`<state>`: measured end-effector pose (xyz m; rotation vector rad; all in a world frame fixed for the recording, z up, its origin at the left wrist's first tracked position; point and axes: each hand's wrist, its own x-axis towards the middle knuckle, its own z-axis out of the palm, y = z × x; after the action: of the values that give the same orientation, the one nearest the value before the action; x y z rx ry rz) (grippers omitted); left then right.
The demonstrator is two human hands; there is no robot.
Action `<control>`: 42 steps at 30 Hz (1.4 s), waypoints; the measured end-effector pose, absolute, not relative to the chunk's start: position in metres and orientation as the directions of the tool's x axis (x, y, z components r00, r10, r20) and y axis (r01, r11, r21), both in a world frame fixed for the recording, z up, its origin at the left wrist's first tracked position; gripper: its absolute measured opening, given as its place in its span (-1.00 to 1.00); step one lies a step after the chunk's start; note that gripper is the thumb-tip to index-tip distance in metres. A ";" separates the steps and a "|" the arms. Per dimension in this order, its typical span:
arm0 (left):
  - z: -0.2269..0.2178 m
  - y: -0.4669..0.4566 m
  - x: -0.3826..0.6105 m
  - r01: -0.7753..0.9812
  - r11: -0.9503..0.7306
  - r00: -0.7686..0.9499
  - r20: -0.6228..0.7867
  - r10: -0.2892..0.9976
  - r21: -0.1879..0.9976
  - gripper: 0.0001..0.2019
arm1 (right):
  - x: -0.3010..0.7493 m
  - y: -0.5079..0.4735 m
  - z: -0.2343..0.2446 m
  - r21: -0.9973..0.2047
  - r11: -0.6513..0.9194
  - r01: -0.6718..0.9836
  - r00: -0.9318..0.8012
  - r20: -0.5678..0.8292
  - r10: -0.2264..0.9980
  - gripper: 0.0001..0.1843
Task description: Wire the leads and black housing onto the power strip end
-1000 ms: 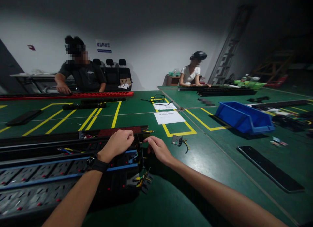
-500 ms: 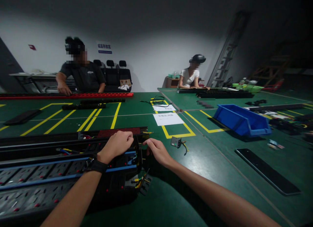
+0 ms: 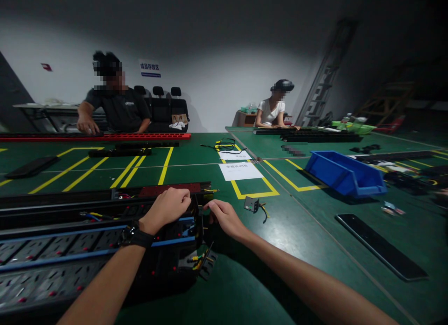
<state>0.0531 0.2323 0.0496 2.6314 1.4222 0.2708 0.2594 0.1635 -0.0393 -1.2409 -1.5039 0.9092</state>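
Note:
Several long black power strips lie side by side at the lower left; one with blue edges and red buttons [image 3: 101, 239] runs below my hands. At its right end, my left hand [image 3: 170, 207] is closed with curled fingers over the strip. Just across, my right hand [image 3: 223, 216] is pinched beside the upright dark end plate [image 3: 200, 227]; what its fingertips hold is hidden. On the nearest strip, a loose end piece with yellow-green wires [image 3: 206, 262] hangs tilted. A small grey end plate with short wires [image 3: 252, 203] lies on the table to the right.
On the green table [image 3: 297, 250] are a blue bin [image 3: 345, 173], a dark phone-like slab [image 3: 381, 245] and white paper sheets [image 3: 241, 171]. Two co-workers sit across the table, one by a red rail [image 3: 150, 136], the other by black strips [image 3: 322, 136].
My hands stay almost in place at the strip's end. Across the table, the left co-worker's hand has shifted slightly left along the red rail.

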 end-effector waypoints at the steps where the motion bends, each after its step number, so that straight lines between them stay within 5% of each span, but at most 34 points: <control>1: 0.050 0.232 0.053 0.814 -0.544 0.537 0.091 0.838 0.204 -0.73 | 0.259 0.163 -0.039 -0.939 0.209 0.273 -0.034 0.207 0.978 -0.51; 42: 0.047 0.231 0.053 0.819 -0.549 0.543 0.083 0.836 0.168 -0.74 | 0.259 0.164 -0.042 -0.932 0.224 0.286 -0.062 0.215 0.975 -0.47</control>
<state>0.0527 0.2308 0.0471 2.6627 1.4330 0.2322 0.2592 0.1639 -0.0424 -1.2319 -1.5424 0.9066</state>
